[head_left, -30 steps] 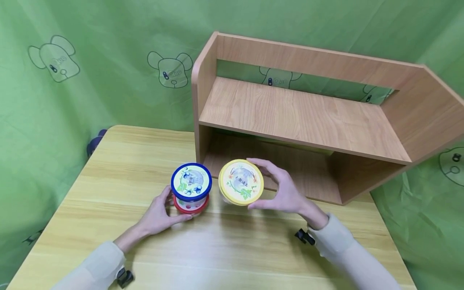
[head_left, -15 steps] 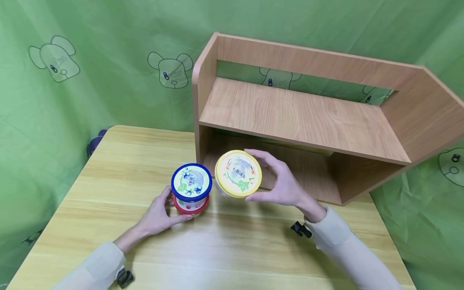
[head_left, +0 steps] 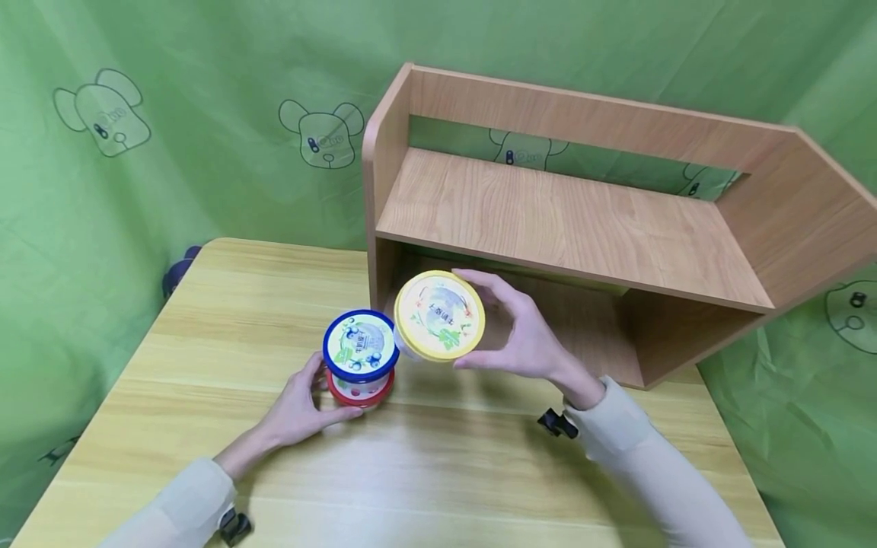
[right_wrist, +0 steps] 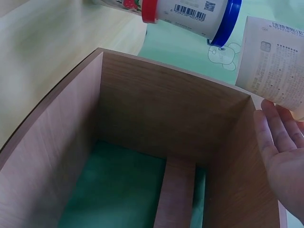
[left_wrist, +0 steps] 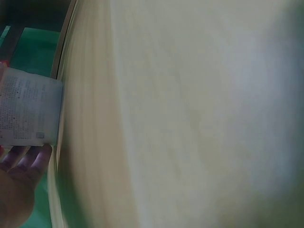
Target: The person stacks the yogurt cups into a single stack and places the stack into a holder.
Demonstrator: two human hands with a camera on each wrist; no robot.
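A tub with a blue lid (head_left: 361, 344) stands on a tub with a red lid (head_left: 361, 390) on the table. My left hand (head_left: 299, 407) grips the lower, red-lidded tub, thumb at the front and fingers behind. In the left wrist view, fingers of the left hand (left_wrist: 23, 180) lie against a white printed tub wall (left_wrist: 31, 109). My right hand (head_left: 524, 331) holds a tub with a yellow lid (head_left: 440, 316) by its side, raised off the table and slightly tilted, just right of the blue lid. The right wrist view shows the yellow-lidded tub's printed body (right_wrist: 270, 61) beside the blue lid (right_wrist: 226, 21).
A two-tier wooden shelf (head_left: 569, 217) stands at the back right of the table (head_left: 226, 304), behind my right hand. A green curtain (head_left: 219, 167) with printed bear heads hangs behind and on both sides.
My right hand has moved left and farther back, lifting the yellow-lidded tub toward the stack's upper right edge. The left hand and the two stacked tubs have stayed in place.
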